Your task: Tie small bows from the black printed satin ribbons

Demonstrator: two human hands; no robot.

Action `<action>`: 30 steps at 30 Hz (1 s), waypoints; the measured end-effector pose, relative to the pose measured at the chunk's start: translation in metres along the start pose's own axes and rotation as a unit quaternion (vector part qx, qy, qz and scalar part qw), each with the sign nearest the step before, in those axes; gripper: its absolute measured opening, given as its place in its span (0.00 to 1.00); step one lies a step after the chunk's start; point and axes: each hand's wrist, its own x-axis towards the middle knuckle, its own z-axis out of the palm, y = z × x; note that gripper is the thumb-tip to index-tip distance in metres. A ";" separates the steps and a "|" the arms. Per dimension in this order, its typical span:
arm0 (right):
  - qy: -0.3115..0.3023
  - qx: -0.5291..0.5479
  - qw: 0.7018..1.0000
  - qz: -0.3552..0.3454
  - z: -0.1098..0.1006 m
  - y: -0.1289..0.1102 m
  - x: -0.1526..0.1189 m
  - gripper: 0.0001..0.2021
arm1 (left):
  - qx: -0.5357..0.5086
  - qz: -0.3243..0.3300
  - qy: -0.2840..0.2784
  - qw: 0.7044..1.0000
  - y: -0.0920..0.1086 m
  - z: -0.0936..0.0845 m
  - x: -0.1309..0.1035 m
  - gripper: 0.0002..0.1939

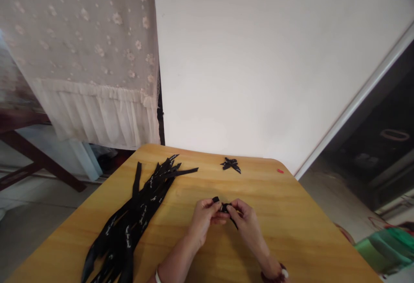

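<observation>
"So, where is the small black ribbon (224, 208)?"

"It is up between the person's two hands, above the wooden table (291, 231). The left hand (205, 219) pinches one side, and the right hand (247, 222) pinches the other. Both have their fingers closed on it."

"Which way does it go?"

"Its long way runs from side to side, from one thumb to the other. A short end pokes up by the left fingers, and a thin tail hangs down beside the right thumb, pointing back to the person."

"Which hand is nearer to it, then?"

"Neither one. Both touch it, and it sits right in the middle."

"Is there a knot in it?"

"Nobody can tell from here, because the fingers hide too much."

"And the big heap of black ribbons (139, 218)?"

"That is over on the left, so the left hand is nearer. It lies on a slant, with its far end leaning right. White writing shows on some strips."

"What about the black bow (230, 165)?"

"It lies past both hands, near the far edge, touching neither. A little red thing (280, 171) is off to its right, too small to name."
</observation>
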 end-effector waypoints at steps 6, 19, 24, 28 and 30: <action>0.004 -0.047 0.999 -0.011 0.002 0.004 -0.002 0.11 | -0.014 0.025 0.021 0.999 -0.009 0.000 0.003 0.14; 0.017 0.024 0.999 0.014 -0.001 -0.002 -0.001 0.10 | -0.022 -0.018 -0.050 0.998 0.000 0.000 -0.001 0.14; -0.049 0.054 0.997 0.030 -0.003 -0.008 -0.002 0.08 | 0.024 -0.015 -0.029 0.999 -0.001 0.001 -0.002 0.21; -0.053 0.041 0.997 0.027 -0.003 -0.004 0.000 0.08 | 0.046 -0.038 -0.049 0.997 0.000 0.000 -0.002 0.24; -0.032 0.020 0.999 0.025 -0.004 -0.001 0.002 0.08 | 0.052 -0.047 -0.060 0.996 0.001 -0.001 -0.002 0.24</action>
